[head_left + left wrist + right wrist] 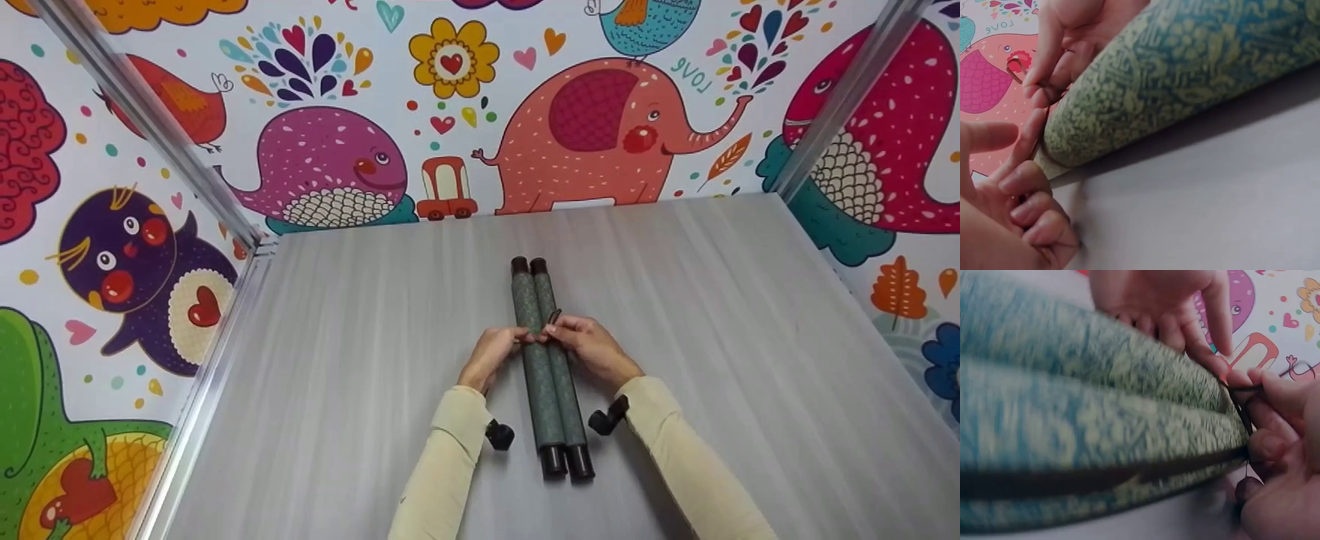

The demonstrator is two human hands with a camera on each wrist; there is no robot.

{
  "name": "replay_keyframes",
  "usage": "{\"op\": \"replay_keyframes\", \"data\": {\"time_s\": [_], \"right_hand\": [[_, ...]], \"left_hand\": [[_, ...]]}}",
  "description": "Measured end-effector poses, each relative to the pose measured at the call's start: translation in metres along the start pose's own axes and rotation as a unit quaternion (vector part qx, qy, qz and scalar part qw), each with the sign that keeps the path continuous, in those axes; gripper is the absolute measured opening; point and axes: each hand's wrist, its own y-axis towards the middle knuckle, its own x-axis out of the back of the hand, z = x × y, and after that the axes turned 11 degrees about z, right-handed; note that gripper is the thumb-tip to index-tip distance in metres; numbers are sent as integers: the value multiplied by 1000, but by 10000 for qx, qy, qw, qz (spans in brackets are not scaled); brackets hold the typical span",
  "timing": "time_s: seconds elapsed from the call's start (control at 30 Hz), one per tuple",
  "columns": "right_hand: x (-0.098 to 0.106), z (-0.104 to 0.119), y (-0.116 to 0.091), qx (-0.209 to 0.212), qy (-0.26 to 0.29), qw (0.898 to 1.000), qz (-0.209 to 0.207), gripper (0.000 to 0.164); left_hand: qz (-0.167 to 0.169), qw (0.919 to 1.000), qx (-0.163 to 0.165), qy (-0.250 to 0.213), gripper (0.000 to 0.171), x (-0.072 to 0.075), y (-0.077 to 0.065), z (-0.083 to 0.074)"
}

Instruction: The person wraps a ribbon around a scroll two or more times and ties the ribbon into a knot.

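A rolled scroll (pixel 543 390) with green patterned cloth forms two rolls side by side, with dark knobs at both ends. It lies lengthwise on the table between the hands. From the right, my right hand (pixel 600 352) pinches a thin dark cord (pixel 1244 413) between thumb and fingers; a bit of cord sticks up above them. On the other side, my left hand (pixel 491 352) presses its index fingertip on the cord at the roll. Its other fingers (pixel 1041 208) curl into the palm, a dark bit of cord showing among them, and its thumb stands apart.
The grey table (pixel 337 360) extends around the scroll. Cartoon-printed walls (pixel 450 135) stand at the back and sides, with metal posts (pixel 150 120) at the corners. A black wrist camera (pixel 501 435) sits at each sleeve, beside the rolls.
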Motion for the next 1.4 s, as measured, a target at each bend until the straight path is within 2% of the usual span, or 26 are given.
{"op": "replay_keyframes", "data": {"time_s": [0.2, 0.3, 0.4, 0.47, 0.5, 0.6, 0.7, 0.97, 1.1, 1.27, 1.4], "right_hand": [[2, 2, -1, 19, -826, 9959, 364, 29], [4, 4, -2, 8, -1199, 9920, 392, 30], [5, 4, -3, -37, -1400, 9893, 396, 30], [5, 5, -3, -39, -1462, 9885, 396, 30], [5, 5, -3, -42, -1476, 9882, 397, 30], [5, 6, -3, -17, -1482, 9880, 437, 31], [4, 9, -2, 0, -1420, 9886, 494, 31], [-8, 33, -14, -17, -1367, 9894, 481, 28], [-9, 36, -15, -67, -1276, 9907, 474, 28], [-9, 36, -14, -137, -1276, 9910, 381, 28], [-6, 26, -7, -184, -1288, 9909, 349, 28]], "left_hand": [[-12, 9997, 169, -181, 16, 5, 1, 1], [65, 9962, 23, -864, 11, 8, 1, -3], [291, 9845, -248, -1711, 22, 10, 1, -8], [502, 9799, -454, -1876, 28, 10, -1, -10], [584, 9808, -531, -1783, 29, 10, -2, -10], [703, 9885, -805, -1065, 31, 10, -4, -10], [656, 9906, -1120, -439, 32, 11, -6, -10], [714, 9841, -1568, -422, 38, 16, -7, -15], [672, 9806, -1797, -397, 39, 12, -6, -9], [687, 9788, -1893, -374, 38, 5, -5, -7], [424, 9800, -1945, -64, 34, 3, -6, -6]]}}
